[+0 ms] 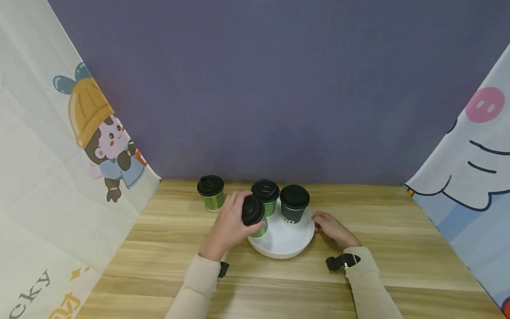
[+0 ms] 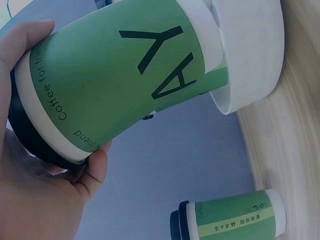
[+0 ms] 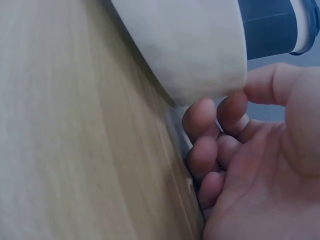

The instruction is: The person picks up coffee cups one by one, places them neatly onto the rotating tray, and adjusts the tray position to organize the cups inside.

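Note:
My left hand [image 1: 229, 223] grips a green paper coffee cup [image 2: 125, 70] near its black lid [image 1: 253, 210]; the cup is over the left part of a round white dish [image 1: 280, 243]. Whether its base touches the dish, I cannot tell. Another green cup [image 1: 269, 208] with a black lid stands in the dish at the back, beside a dark cup [image 1: 292, 215], also black-lidded. On the dish's right side, my right hand [image 1: 332, 228] holds the rim, its thumb on the edge and curled fingertips [image 3: 200, 117] against the outer wall.
A third green cup [image 1: 214, 201], with a black lid, stands upright on the wooden table [image 1: 159, 261], left of the dish. A dark blue-grey backdrop [image 1: 255, 88] rises behind the table. Printed cloths hang on the left [image 1: 40, 177] and right [image 1: 470, 177].

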